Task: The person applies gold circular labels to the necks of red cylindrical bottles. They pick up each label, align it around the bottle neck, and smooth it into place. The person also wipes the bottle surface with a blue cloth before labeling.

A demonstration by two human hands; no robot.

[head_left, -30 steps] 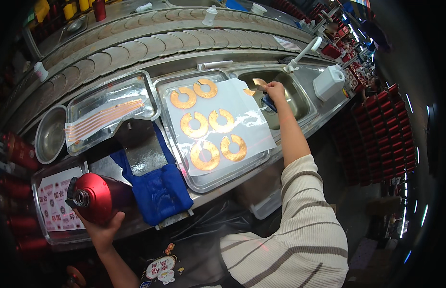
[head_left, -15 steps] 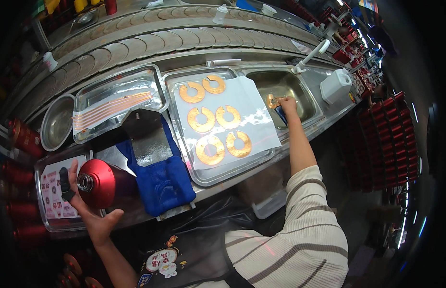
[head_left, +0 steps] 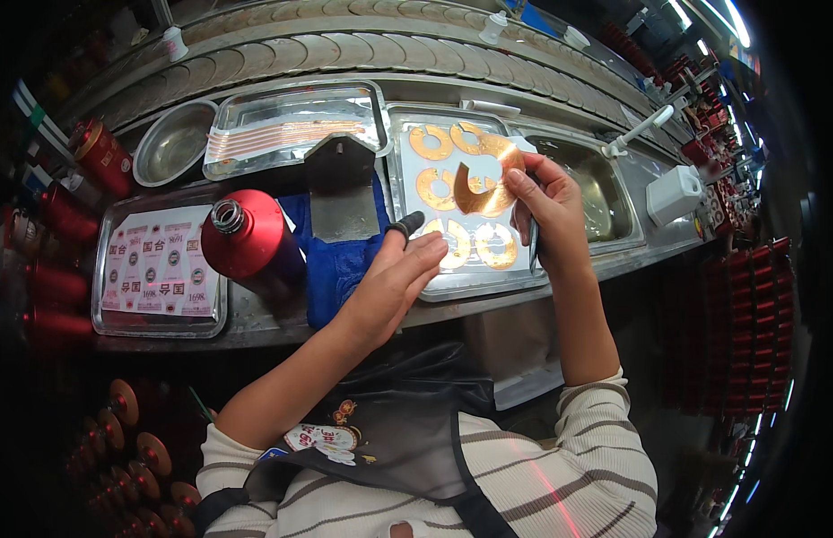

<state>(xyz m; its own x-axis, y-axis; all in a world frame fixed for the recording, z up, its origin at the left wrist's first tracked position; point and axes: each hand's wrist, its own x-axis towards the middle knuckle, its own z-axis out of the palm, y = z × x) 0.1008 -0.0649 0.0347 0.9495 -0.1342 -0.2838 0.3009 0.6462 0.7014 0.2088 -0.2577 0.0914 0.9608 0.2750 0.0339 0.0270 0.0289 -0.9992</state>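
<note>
My right hand [head_left: 553,204] pinches a C-shaped gold foil label [head_left: 473,199] between thumb and fingers and holds it up over the tray of labels. A thin dark blade-like tool [head_left: 533,247] hangs from the same hand; its kind is unclear. To the left my left hand [head_left: 389,280], with a black finger cover [head_left: 407,224] on one finger, reaches toward the label, fingers stretched and holding nothing. More gold C-shaped labels [head_left: 434,190] lie on a white sheet below. A glossy red bottle [head_left: 266,240] with an uncapped neck stands left of my left hand.
A metal stand [head_left: 342,202] sits on blue cloth [head_left: 331,278]. Behind it, a tray [head_left: 295,100] holds narrow gold strips beside a round metal bowl [head_left: 174,143]. Printed sheets lie in a tray [head_left: 221,323] at left. A sink [head_left: 605,211] and white jug [head_left: 675,194] stand right.
My right hand has come up out of the sink and moved left with the label and tool. My left hand has left the bottle's side and moved right. The view has shifted.
</note>
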